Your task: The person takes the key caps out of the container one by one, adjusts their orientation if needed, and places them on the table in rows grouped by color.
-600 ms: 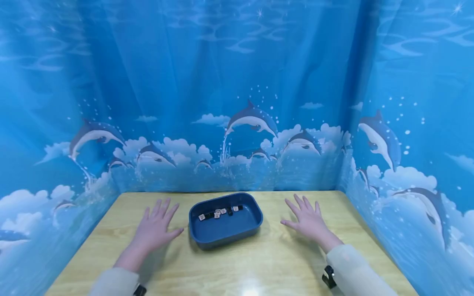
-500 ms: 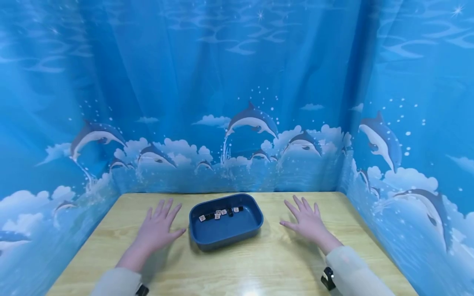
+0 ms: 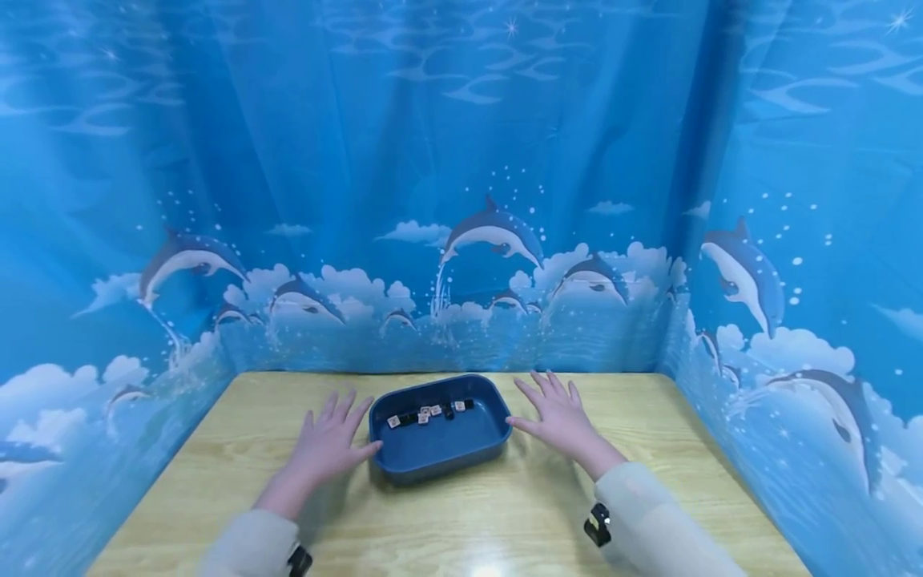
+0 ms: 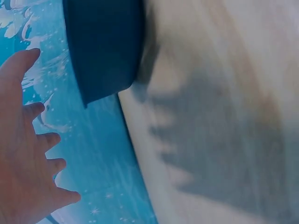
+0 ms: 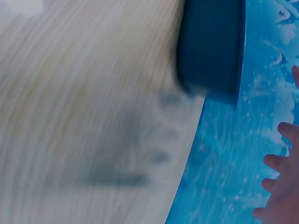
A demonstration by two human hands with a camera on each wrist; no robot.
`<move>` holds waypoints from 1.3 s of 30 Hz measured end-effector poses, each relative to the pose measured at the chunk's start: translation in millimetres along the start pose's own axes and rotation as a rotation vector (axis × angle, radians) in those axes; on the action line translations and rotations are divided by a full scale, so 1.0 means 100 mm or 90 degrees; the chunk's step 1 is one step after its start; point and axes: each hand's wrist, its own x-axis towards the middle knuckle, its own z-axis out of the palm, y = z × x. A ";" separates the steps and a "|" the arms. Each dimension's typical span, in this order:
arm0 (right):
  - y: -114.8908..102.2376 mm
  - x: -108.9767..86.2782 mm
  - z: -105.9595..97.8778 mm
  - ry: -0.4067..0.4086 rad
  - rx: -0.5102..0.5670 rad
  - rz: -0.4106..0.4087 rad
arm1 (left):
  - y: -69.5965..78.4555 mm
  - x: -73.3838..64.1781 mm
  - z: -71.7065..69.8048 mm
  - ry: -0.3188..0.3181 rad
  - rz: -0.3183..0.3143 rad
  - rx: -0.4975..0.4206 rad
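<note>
- While a blue tray (image 3: 454,442) is resting near the middle of the worktop (image 3: 461,525), small black and white pieces (image 3: 423,418) are lying inside in a loose row toward its far side.
- At its left end, the left hand (image 3: 328,449) is hovering with fingers wide apart, holding nothing; the right hand (image 3: 561,421) is hovering at the other end, equally spread and gripping nothing.
- Whether either thumb is touching the tray, the views aren't showing clearly.
- The step in hand is seemingly a two-handed reach; the next move is probably calling for an even grip on both ends, kept level.
- Behind, a dolphin-print curtain (image 3: 461,160) is hanging.
</note>
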 end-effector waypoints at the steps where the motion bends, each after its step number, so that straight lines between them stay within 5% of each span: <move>1: -0.05 0.04 0.01 -0.002 0.000 -0.006 | 0.01 0.00 0.03 -0.006 -0.004 -0.004; 7: -0.30 0.22 0.03 -0.026 0.005 -0.028 | 0.06 -0.01 0.20 -0.025 -0.026 -0.072; 14: -0.50 0.44 0.09 -0.061 0.040 -0.028 | 0.13 -0.03 0.36 -0.028 -0.087 -0.269; 23: -0.63 0.69 0.15 -0.128 0.251 0.000 | 0.14 -0.10 0.50 -0.047 -0.173 -0.453; 30: -0.69 0.83 0.24 -0.199 0.363 0.029 | 0.13 -0.15 0.62 -0.034 -0.164 -0.594; 39: -0.73 1.00 0.47 -0.227 0.448 0.069 | 0.08 -0.14 0.75 -0.027 -0.114 -0.681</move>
